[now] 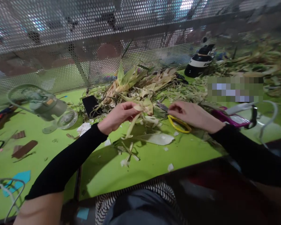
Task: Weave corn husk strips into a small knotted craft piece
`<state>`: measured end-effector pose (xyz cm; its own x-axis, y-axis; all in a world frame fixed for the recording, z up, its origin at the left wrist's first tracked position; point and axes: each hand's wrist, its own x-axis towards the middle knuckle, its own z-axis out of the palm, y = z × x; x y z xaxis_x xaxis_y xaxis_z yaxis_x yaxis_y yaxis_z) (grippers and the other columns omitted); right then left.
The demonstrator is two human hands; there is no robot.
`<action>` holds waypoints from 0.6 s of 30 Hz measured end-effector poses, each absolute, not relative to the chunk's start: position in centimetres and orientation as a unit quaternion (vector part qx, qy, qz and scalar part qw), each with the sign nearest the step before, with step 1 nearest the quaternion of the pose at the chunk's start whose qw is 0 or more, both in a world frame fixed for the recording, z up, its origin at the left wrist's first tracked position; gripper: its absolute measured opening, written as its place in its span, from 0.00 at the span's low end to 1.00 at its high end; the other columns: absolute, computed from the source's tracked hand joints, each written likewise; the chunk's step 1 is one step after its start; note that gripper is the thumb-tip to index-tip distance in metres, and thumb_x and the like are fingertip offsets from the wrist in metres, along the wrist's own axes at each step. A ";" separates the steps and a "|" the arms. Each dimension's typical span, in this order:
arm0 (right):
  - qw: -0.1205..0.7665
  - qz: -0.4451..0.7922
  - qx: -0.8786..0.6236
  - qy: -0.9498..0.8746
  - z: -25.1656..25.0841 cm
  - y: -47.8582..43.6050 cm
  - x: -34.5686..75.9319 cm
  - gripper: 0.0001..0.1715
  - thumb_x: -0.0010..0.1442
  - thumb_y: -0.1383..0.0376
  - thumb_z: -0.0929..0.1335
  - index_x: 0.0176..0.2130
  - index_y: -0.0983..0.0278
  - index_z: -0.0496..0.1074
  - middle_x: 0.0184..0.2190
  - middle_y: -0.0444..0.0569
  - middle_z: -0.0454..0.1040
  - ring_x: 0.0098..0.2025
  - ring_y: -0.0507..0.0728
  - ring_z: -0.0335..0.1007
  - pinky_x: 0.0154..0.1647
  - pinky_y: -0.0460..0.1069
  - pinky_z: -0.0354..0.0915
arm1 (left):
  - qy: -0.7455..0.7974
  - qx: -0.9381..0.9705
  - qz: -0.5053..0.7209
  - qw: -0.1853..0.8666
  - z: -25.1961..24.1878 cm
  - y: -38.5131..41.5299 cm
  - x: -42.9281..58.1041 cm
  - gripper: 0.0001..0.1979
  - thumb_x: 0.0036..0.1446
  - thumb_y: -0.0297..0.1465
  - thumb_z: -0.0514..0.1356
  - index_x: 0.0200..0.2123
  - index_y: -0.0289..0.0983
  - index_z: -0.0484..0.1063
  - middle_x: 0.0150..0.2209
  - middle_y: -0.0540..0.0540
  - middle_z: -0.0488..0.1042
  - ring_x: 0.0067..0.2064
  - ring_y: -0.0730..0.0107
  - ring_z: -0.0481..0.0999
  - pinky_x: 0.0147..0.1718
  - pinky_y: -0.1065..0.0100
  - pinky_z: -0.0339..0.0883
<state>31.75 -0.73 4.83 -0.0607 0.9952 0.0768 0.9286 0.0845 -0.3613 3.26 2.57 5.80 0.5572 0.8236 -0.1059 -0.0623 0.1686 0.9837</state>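
My left hand (118, 116) is closed in a pinch on a pale folded leaf strip (144, 107) held above the green table (150, 159). A long end of the strip hangs down toward the table. My right hand (192, 115) is closed on scissors with yellow handles (179, 123); the blades (162, 106) point left toward the leaf strip. Both forearms wear black sleeves. A heap of dried and green leaves (135, 82) lies just behind my hands.
A small desk fan (41, 104) lies on its side at the left. A black phone (90, 104) rests by the leaf heap. Cut scraps (128, 154) litter the table. A perforated metal screen (107, 37) stands behind. A black-and-white object (200, 61) sits at back right.
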 end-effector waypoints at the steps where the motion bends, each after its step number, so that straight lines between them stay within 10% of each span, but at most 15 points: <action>1: 0.071 0.082 -0.684 -0.722 4.4 -0.9 33.0 0.12 0.59 0.55 0.69 0.36 0.61 0.71 0.31 0.52 0.77 0.31 0.61 0.71 0.33 0.53 0.61 | 0.356 0.550 0.336 0.677 5.8 2.7 3.0 0.08 0.58 0.29 0.67 0.29 0.34 0.72 0.26 0.54 0.71 0.24 0.84 0.66 0.26 0.77 0.60; 8: 0.010 0.049 -0.713 -0.700 2.6 -2.4 35.5 0.14 0.55 0.58 0.71 0.37 0.61 0.64 0.40 0.64 0.77 0.40 0.67 0.72 0.41 0.56 0.63 | 0.370 0.474 0.355 0.716 5.4 2.9 4.2 0.08 0.64 0.22 0.59 0.30 0.33 0.69 0.28 0.50 0.77 0.25 0.83 0.74 0.30 0.78 0.70; 18: -0.045 0.046 -0.762 -0.645 5.2 -0.7 36.6 0.18 0.54 0.63 0.71 0.25 0.55 0.57 0.24 0.54 0.72 0.25 0.61 0.66 0.32 0.56 0.59 | 0.414 0.543 0.423 0.596 5.0 4.1 3.5 0.10 0.68 0.26 0.56 0.31 0.37 0.62 0.29 0.49 0.79 0.28 0.78 0.78 0.30 0.76 0.71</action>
